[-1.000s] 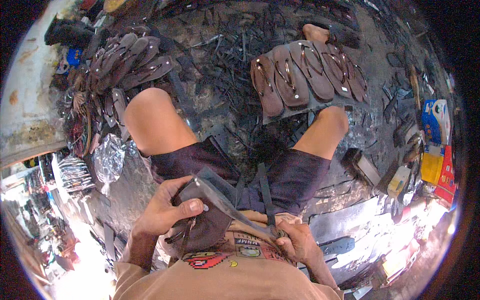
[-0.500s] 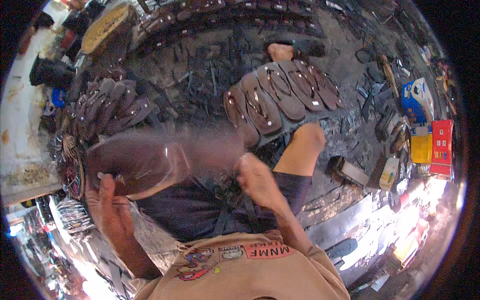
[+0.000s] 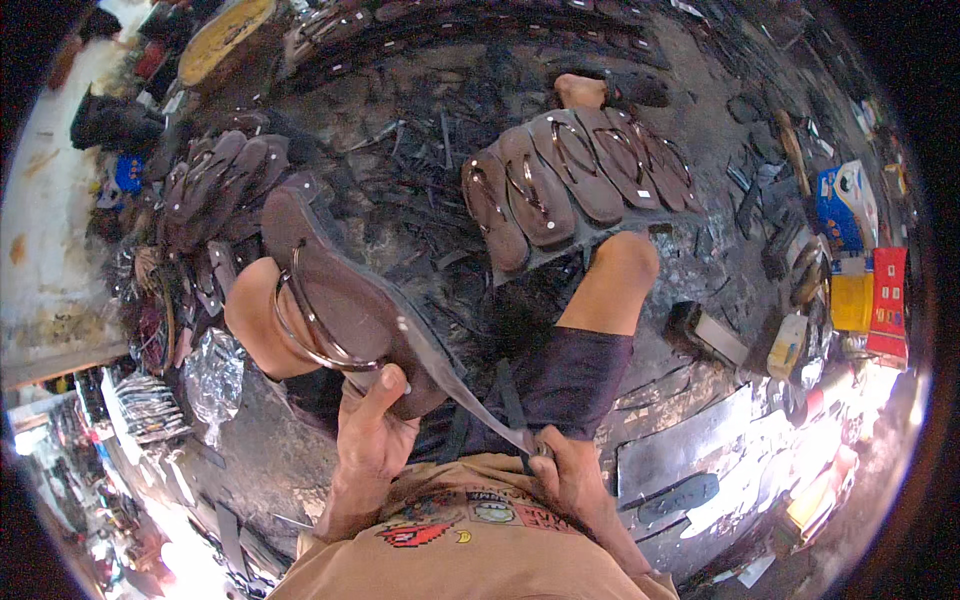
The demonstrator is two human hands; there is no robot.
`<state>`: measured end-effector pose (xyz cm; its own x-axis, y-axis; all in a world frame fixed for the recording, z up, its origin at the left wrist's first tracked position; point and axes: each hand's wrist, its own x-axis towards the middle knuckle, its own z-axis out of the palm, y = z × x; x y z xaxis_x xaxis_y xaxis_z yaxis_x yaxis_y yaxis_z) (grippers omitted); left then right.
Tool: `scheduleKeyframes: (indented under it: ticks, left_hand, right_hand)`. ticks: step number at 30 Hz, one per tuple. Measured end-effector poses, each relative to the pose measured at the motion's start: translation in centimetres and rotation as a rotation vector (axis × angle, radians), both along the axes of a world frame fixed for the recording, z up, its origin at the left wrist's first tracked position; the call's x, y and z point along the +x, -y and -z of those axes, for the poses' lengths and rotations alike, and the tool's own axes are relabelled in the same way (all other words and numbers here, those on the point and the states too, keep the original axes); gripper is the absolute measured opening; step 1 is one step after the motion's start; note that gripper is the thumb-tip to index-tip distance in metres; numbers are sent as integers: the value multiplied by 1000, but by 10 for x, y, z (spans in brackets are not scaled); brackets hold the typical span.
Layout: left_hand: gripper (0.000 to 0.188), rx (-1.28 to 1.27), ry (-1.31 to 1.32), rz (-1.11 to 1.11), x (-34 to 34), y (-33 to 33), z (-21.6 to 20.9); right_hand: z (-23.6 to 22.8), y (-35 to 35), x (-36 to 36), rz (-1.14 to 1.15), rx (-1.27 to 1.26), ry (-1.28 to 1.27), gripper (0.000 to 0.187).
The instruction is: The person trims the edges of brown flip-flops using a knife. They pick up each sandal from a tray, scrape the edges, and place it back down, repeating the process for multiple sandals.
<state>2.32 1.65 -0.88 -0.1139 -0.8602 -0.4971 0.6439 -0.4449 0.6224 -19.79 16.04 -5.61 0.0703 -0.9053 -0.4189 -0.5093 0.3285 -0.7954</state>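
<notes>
A brown flip-flop point(image 3: 345, 290) with glossy straps is held tilted over my lap. My left hand point(image 3: 374, 430) grips it at its near end, thumb on top and fingers underneath. Along the sole's right edge runs a thin grey rubber strip point(image 3: 462, 392), stretched taut toward me. The far end of that strip is pinched in my right hand point(image 3: 572, 470), close to my shirt. Something small and dark shows at those fingertips, too small to name. A row of finished-looking brown flip-flops point(image 3: 552, 180) lies beyond my right knee.
More brown flip-flops point(image 3: 225, 180) are piled at the far left, by a clear plastic bag point(image 3: 214, 375). To the right lie a dark block point(image 3: 708, 335), a blue-and-white box point(image 3: 845, 205) and a red packet point(image 3: 889, 300). Dark rubber scraps point(image 3: 400, 140) litter the floor.
The flip-flop has swung from lying sideways to pointing away from me. My left hand has moved right, and my right hand has come down toward my body, the strip now showing clearly.
</notes>
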Motion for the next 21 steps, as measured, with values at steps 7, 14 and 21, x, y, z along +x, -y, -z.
scheduleKeyframes:
  ticks: [7,14,21]
  left_hand:
    - [69,115,241,55,24,-20,17]
    - [70,-23,755,196,22,-19,17]
    - [61,-400,1073,161,34,145,51]
  right_hand:
    - [1,101,22,-103,-122,129,27]
    - [23,168,46,61,-406,276,27]
    - [6,130,-87,1545,-421,1170,44]
